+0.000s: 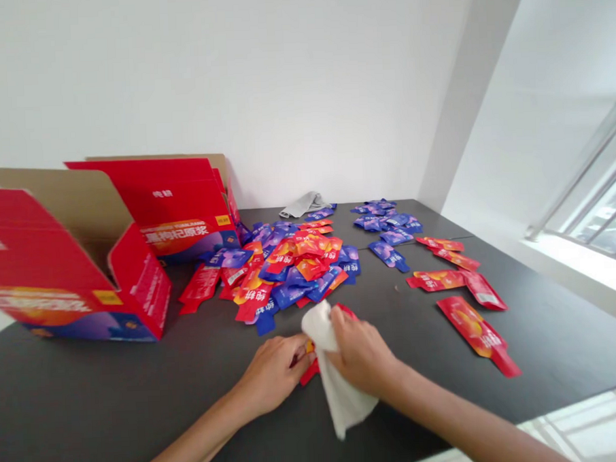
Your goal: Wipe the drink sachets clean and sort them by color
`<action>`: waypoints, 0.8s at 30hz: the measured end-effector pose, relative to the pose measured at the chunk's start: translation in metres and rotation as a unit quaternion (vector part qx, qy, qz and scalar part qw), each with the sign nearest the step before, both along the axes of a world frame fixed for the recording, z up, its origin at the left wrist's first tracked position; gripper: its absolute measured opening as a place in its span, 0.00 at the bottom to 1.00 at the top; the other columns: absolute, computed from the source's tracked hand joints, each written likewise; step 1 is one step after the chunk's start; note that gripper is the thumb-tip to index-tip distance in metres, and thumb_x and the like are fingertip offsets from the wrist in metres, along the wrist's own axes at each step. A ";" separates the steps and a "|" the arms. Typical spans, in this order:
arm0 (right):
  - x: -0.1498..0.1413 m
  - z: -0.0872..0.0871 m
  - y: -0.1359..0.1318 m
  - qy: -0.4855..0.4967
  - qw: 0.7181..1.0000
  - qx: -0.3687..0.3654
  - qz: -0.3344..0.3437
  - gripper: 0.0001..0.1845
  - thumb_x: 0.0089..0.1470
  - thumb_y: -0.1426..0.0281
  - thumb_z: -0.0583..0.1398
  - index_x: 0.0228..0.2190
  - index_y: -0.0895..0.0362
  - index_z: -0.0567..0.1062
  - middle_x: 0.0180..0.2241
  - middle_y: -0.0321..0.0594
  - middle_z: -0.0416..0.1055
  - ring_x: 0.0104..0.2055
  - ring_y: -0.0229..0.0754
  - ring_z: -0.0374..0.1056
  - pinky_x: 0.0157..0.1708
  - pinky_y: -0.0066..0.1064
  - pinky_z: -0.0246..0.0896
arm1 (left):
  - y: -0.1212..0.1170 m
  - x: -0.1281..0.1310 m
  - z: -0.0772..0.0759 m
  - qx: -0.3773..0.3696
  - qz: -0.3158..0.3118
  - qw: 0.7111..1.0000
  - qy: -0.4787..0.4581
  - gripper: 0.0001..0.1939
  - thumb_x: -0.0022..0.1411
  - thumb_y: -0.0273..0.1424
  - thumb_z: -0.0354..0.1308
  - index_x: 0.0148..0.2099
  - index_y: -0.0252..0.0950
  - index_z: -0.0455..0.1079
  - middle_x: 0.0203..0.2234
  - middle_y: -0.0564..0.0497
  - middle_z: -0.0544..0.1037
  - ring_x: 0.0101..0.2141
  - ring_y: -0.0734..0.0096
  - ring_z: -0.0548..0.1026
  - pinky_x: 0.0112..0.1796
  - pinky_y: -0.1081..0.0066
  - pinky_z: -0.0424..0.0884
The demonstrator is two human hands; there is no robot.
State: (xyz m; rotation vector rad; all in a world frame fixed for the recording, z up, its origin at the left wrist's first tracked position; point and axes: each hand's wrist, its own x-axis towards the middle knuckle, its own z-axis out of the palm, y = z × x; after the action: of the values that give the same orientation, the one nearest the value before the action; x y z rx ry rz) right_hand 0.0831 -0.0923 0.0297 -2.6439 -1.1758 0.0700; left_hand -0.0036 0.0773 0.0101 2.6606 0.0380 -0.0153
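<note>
Near the front of the dark table, my left hand (279,370) is closed on a red pouch (309,372), most of which is hidden by my hands and the cloth. A white cloth (346,399) is bunched in my right hand (361,351) and hangs down toward the table, lying against the pouch. Just beyond my hands a heap of red pouches (309,248) and blue pouches (290,294) is piled loosely. Off to the right, several red pouches (470,325) lie flat and apart, with a group of blue pouches (389,220) behind them.
Two open red cardboard boxes, a nearer box (76,295) and a farther box (179,209), stand at the left with flaps up. A grey cloth (305,204) lies at the back near the wall. The dark table (235,432) ends at the right by a window.
</note>
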 end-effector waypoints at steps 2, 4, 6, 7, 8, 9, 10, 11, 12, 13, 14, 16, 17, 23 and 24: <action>-0.001 -0.001 0.000 0.006 1.000 -0.006 0.026 0.23 0.53 0.66 0.56 0.50 0.58 0.59 0.42 0.47 0.71 0.42 0.50 0.71 0.37 0.36 0.63 | 0.000 0.000 0.001 0.005 0.002 1.000 0.003 0.13 0.63 0.35 0.47 0.26 0.38 0.61 0.19 0.54 0.69 0.23 0.70 0.67 0.26 0.73 0.52; 0.001 -0.001 0.000 -0.006 0.999 -0.014 -0.035 0.20 0.55 0.66 0.55 0.48 0.58 0.60 0.41 0.48 0.72 0.41 0.51 0.72 0.37 0.36 0.63 | -0.001 0.000 0.002 0.001 -0.009 1.000 -0.006 0.14 0.64 0.36 0.46 0.27 0.38 0.60 0.20 0.55 0.69 0.24 0.70 0.68 0.27 0.73 0.52; 0.003 0.000 0.000 -0.016 0.995 -0.019 -0.097 0.15 0.57 0.67 0.52 0.46 0.58 0.61 0.39 0.49 0.73 0.40 0.50 0.72 0.37 0.36 0.63 | -0.001 -0.001 0.002 -0.004 -0.018 1.000 -0.014 0.15 0.65 0.38 0.45 0.28 0.38 0.60 0.20 0.56 0.68 0.24 0.70 0.68 0.27 0.74 0.52; 0.002 0.000 0.000 -0.014 0.995 -0.019 -0.098 0.15 0.58 0.68 0.52 0.46 0.59 0.61 0.39 0.49 0.73 0.39 0.51 0.72 0.37 0.37 0.63 | -0.001 -0.001 0.002 -0.004 -0.018 1.000 -0.014 0.15 0.65 0.39 0.45 0.28 0.38 0.60 0.20 0.56 0.68 0.24 0.70 0.68 0.27 0.74 0.52; 0.000 -0.001 0.000 -0.009 0.997 -0.017 -0.078 0.16 0.57 0.68 0.52 0.47 0.59 0.61 0.39 0.50 0.73 0.39 0.51 0.73 0.36 0.37 0.63 | -0.001 -0.001 0.002 -0.003 -0.014 1.000 -0.010 0.15 0.65 0.38 0.45 0.28 0.38 0.60 0.20 0.55 0.69 0.24 0.70 0.68 0.27 0.74 0.52; -0.003 -0.002 0.000 -0.003 0.999 -0.013 -0.044 0.17 0.55 0.67 0.54 0.47 0.59 0.61 0.40 0.50 0.72 0.40 0.51 0.72 0.36 0.37 0.63 | -0.001 -0.001 0.002 0.000 -0.010 1.000 -0.006 0.14 0.64 0.37 0.46 0.27 0.38 0.61 0.20 0.55 0.69 0.24 0.70 0.68 0.27 0.74 0.52; -0.005 -0.003 0.000 0.003 1.000 -0.009 -0.010 0.19 0.54 0.66 0.55 0.47 0.58 0.60 0.40 0.50 0.72 0.40 0.52 0.72 0.36 0.37 0.63 | -0.001 -0.001 0.001 0.003 -0.006 1.000 -0.003 0.14 0.64 0.36 0.46 0.27 0.38 0.61 0.20 0.54 0.70 0.24 0.69 0.68 0.27 0.73 0.52; -0.005 -0.003 0.001 0.005 1.000 -0.006 0.006 0.20 0.53 0.66 0.56 0.47 0.58 0.61 0.41 0.49 0.73 0.40 0.52 0.72 0.36 0.38 0.64 | -0.001 -0.001 0.001 0.004 -0.005 1.000 -0.001 0.13 0.64 0.35 0.46 0.27 0.38 0.61 0.20 0.54 0.70 0.24 0.69 0.68 0.27 0.73 0.52; -0.005 -0.003 0.001 0.004 1.000 -0.006 -0.003 0.20 0.53 0.65 0.56 0.47 0.58 0.61 0.40 0.49 0.73 0.40 0.53 0.72 0.36 0.38 0.64 | -0.001 -0.001 0.001 0.003 -0.005 1.000 -0.003 0.13 0.64 0.35 0.46 0.27 0.38 0.61 0.20 0.54 0.70 0.24 0.69 0.68 0.27 0.73 0.52; -0.002 -0.002 0.001 0.002 0.999 -0.009 -0.033 0.18 0.54 0.65 0.55 0.46 0.58 0.61 0.39 0.49 0.73 0.40 0.53 0.73 0.36 0.38 0.64 | -0.001 -0.001 0.001 0.001 -0.009 1.000 -0.008 0.14 0.64 0.35 0.45 0.27 0.38 0.60 0.20 0.55 0.69 0.24 0.70 0.68 0.27 0.73 0.52; 0.001 0.000 0.001 0.000 0.997 -0.013 -0.074 0.16 0.56 0.65 0.53 0.45 0.59 0.61 0.38 0.49 0.74 0.39 0.53 0.73 0.36 0.38 0.63 | 0.000 -0.001 0.001 -0.002 -0.015 1.000 -0.014 0.14 0.65 0.36 0.45 0.27 0.38 0.60 0.20 0.55 0.69 0.24 0.70 0.68 0.27 0.74 0.52; 0.004 0.002 0.002 -0.002 0.993 -0.016 -0.115 0.15 0.57 0.66 0.52 0.45 0.59 0.62 0.37 0.50 0.74 0.39 0.52 0.73 0.36 0.37 0.63 | 0.000 -0.001 0.000 -0.005 -0.025 0.999 -0.023 0.15 0.66 0.38 0.45 0.28 0.39 0.59 0.19 0.56 0.68 0.24 0.71 0.67 0.27 0.74 0.52; 0.003 0.003 0.003 -0.001 0.995 -0.015 -0.101 0.16 0.57 0.66 0.52 0.46 0.60 0.61 0.38 0.51 0.73 0.39 0.52 0.73 0.36 0.37 0.63 | 0.001 -0.001 -0.001 -0.005 -0.027 0.999 -0.023 0.15 0.66 0.38 0.45 0.28 0.38 0.59 0.19 0.56 0.68 0.24 0.71 0.67 0.26 0.74 0.52; 0.003 -0.006 0.005 0.026 0.996 0.025 -0.076 0.19 0.53 0.66 0.56 0.45 0.58 0.62 0.40 0.49 0.73 0.41 0.50 0.72 0.38 0.35 0.62 | 0.003 0.000 -0.005 0.001 -0.038 0.998 -0.046 0.15 0.67 0.37 0.45 0.29 0.38 0.60 0.19 0.57 0.67 0.23 0.72 0.67 0.26 0.74 0.52; 0.012 -0.007 0.002 0.041 0.992 0.042 -0.112 0.18 0.53 0.66 0.57 0.44 0.58 0.62 0.40 0.49 0.73 0.41 0.51 0.72 0.38 0.35 0.61 | 0.003 0.000 -0.005 0.004 -0.041 0.998 -0.056 0.15 0.68 0.38 0.45 0.29 0.38 0.60 0.19 0.57 0.67 0.23 0.72 0.67 0.26 0.74 0.53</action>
State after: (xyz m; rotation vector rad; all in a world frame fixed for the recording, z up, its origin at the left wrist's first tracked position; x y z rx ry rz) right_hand 0.0952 -0.0905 0.0224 -2.6516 -0.8304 0.0860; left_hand -0.0037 0.0806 0.0055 2.6654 -0.1089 0.1080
